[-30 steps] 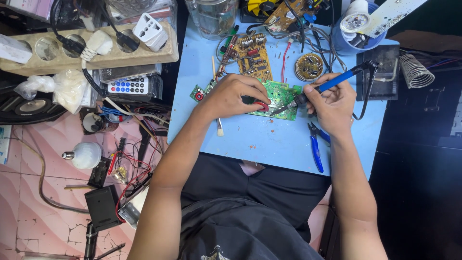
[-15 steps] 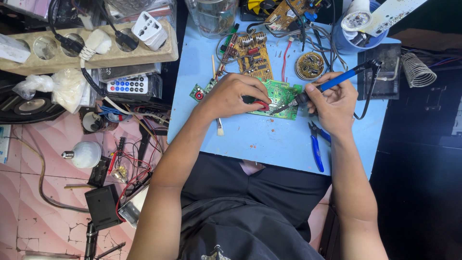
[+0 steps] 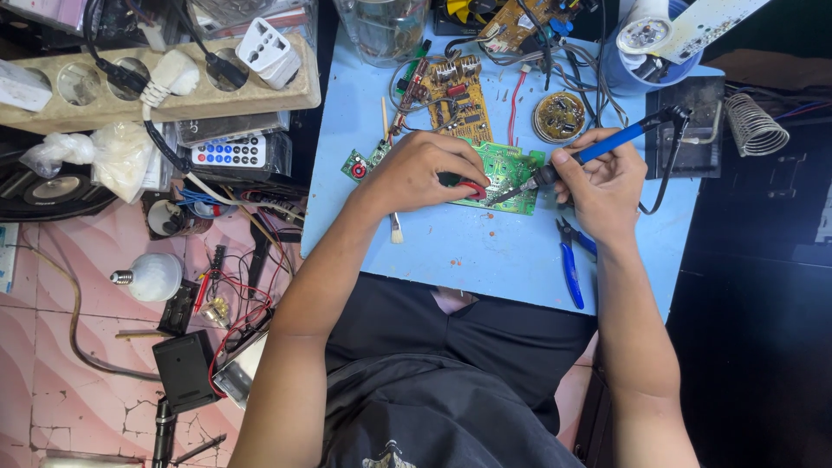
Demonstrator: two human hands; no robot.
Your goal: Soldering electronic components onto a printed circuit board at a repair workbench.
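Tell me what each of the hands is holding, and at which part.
The right hand holds a soldering iron by its blue handle. The left hand grips a red-and-black tool on the green board; which part it grips is hidden.

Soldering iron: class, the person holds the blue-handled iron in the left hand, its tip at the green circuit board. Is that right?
Not quite. The head view shows the soldering iron in the right hand, not the left. Its tip is at the green circuit board, as stated.

Hidden under left hand (image 3: 416, 173): most of red-handled tool (image 3: 468, 186) and part of green circuit board (image 3: 507, 173). Cut off at top edge: glass jar (image 3: 386, 30). Soldering tip contact too small to tell.
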